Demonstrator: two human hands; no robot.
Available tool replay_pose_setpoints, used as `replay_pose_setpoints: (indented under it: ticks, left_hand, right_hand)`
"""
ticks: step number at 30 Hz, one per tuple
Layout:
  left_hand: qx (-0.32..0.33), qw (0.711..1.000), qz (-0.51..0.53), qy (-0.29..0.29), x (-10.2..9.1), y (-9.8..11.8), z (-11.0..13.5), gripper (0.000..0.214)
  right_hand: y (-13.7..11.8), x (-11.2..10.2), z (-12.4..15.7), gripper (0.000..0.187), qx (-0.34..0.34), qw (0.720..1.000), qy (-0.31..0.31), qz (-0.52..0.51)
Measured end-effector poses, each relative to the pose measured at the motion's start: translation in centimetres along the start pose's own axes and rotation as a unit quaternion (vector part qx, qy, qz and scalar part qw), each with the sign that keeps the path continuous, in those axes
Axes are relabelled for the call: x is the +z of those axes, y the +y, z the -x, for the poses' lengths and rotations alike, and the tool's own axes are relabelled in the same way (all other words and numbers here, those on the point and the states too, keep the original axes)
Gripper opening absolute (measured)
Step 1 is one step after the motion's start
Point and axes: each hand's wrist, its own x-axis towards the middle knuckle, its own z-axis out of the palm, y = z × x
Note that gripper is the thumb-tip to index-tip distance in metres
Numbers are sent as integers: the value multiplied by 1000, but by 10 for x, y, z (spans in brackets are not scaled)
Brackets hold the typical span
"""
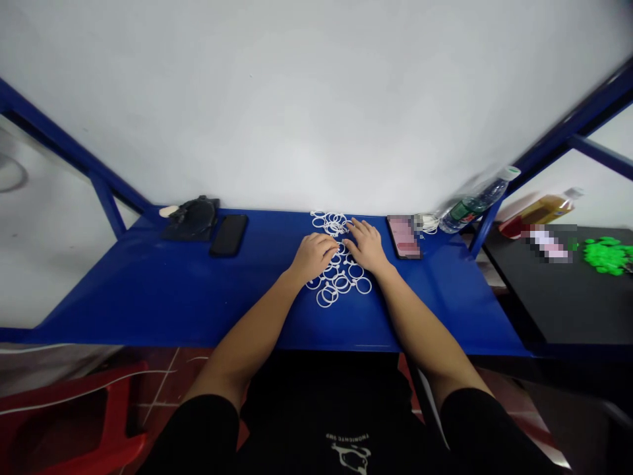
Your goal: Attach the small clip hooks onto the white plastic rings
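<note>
White rings (340, 277) strewn mid blue tabletop (158, 284): left hand (316, 256) curled over them, can't tell if pinching any, right hand (364, 245) loosely spread at their right. Black phone (229, 235) left, pink-screen phone (405, 237) right near green-label bottle (477, 203); bottle text and shirt print (352, 454) not legible. White wall (297, 119) just behind rings, tabletop runs wide left and to front edge (341, 348)

White rings (341, 291) stand out on a plain blue table (148, 290) before a pale grey wall (316, 105). The left phone (229, 235) is black, the right phone (405, 237) pink-screened, the clear bottle (487, 194) white-capped with a mostly green label (462, 212). Bright green pieces (607, 255) dot a black surface (548, 297) on the right; the near-left chair (116, 409) is red, the shirt (297, 402) black with white print (352, 456).
</note>
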Motion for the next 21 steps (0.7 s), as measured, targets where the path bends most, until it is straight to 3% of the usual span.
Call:
replay_pose_setpoints:
  ticks: [4, 11, 16, 21]
  left_hand:
    - [4, 999, 1, -49, 1, 2, 0, 17]
    - [-9, 999, 13, -48, 1, -2, 1, 16]
    - [-6, 999, 13, -47, 3, -4, 2, 14]
    - [7, 1000, 15, 22, 2, -2, 1, 17]
  right_hand:
    - [-5, 4, 3, 48, 12, 998, -59, 26]
    - [1, 0, 7, 39, 17, 999, -27, 30]
    - [5, -1, 2, 32, 14, 998, 56, -22]
    - [-6, -9, 10, 24, -44, 982, 145, -110]
